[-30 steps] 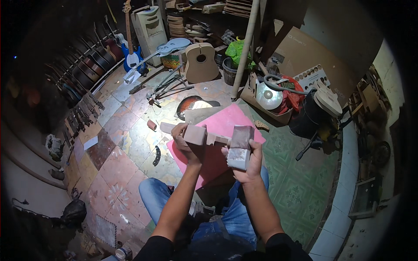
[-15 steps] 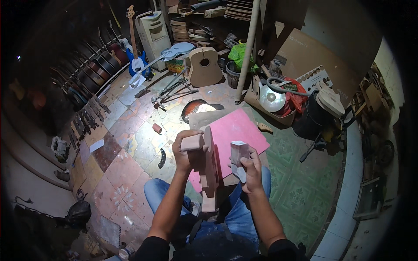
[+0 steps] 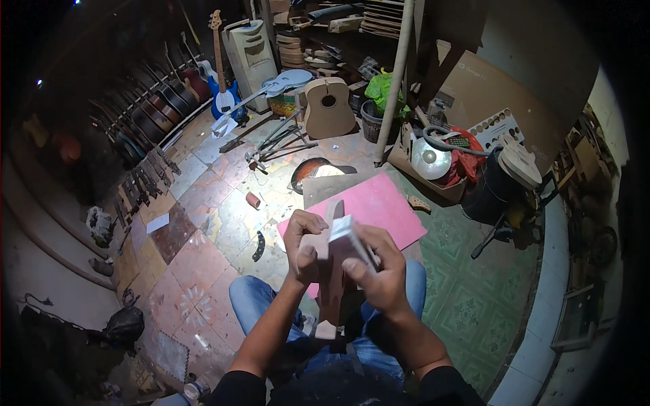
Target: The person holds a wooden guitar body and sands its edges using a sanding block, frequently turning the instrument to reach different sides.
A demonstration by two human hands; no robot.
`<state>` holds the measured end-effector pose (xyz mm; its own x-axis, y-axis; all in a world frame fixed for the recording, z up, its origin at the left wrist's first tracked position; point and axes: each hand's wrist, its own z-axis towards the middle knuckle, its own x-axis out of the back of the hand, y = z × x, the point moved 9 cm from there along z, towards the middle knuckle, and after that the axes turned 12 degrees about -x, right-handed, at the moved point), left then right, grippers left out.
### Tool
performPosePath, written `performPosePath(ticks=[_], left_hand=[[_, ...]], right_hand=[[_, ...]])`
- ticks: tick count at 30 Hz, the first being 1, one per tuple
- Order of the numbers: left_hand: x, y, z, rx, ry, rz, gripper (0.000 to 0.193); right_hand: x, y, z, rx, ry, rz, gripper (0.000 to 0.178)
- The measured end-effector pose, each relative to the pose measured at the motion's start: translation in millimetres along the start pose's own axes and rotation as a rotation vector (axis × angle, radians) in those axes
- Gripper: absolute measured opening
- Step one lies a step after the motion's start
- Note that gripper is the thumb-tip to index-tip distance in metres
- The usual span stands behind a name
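Note:
My left hand (image 3: 305, 247) grips a bare wooden guitar body (image 3: 330, 287), held on edge above my lap with its narrow side facing up. In my right hand (image 3: 384, 274) is a block wrapped in pale paper, like a sanding block (image 3: 345, 233), pinched between thumb and fingers. The block is up against the right side of the wood near its upper part, though whether it presses on it is hard to tell. Beneath the wood lies a pink sheet (image 3: 389, 210) on a grey-brown board.
A sunburst guitar body (image 3: 313, 170), a red-brown cylinder (image 3: 253, 199) and a dark curved plate (image 3: 258, 246) lie on the tiles. A small wooden headstock piece (image 3: 419, 204) sits right of the sheet. Farther off are an unfinished acoustic body (image 3: 330, 116), a blue bass (image 3: 223, 101) and a pole (image 3: 394, 88).
My right hand has moved left with the sanding block, from apart to against the wood. My left hand has shifted slightly right and turned the guitar body. The view has tilted a little.

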<state>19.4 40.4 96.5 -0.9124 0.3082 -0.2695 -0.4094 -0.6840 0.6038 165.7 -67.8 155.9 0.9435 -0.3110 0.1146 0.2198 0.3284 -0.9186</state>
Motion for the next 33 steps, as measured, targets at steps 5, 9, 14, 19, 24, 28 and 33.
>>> performPosePath(ticks=[5,9,14,19,24,28,33], left_hand=[[-7,12,-8,0.014,-0.034,-0.006,0.061],[0,13,-19,-0.014,-0.039,-0.134,0.064],[1,9,-19,0.030,0.042,-0.150,0.066],[-2,15,-22,0.006,0.021,-0.197,0.070],[-11,10,-20,-0.047,-0.026,-0.261,0.067],[-16,13,-16,-0.037,-0.036,-0.182,0.067],[-23,11,-20,-0.024,-0.051,-0.294,0.067]], right_hand=[[-9,30,17,-0.283,-0.102,0.004,0.054],[-25,-26,-10,-0.038,-0.204,-0.198,0.051],[-17,4,13,-0.269,-0.243,-0.150,0.052],[-16,-22,16,-0.126,-0.290,-0.370,0.052],[-26,-61,1,-0.012,-0.412,-0.465,0.052],[-3,9,37,-0.435,-0.327,-0.342,0.052],[-17,-55,2,0.009,-0.350,-0.466,0.051]])
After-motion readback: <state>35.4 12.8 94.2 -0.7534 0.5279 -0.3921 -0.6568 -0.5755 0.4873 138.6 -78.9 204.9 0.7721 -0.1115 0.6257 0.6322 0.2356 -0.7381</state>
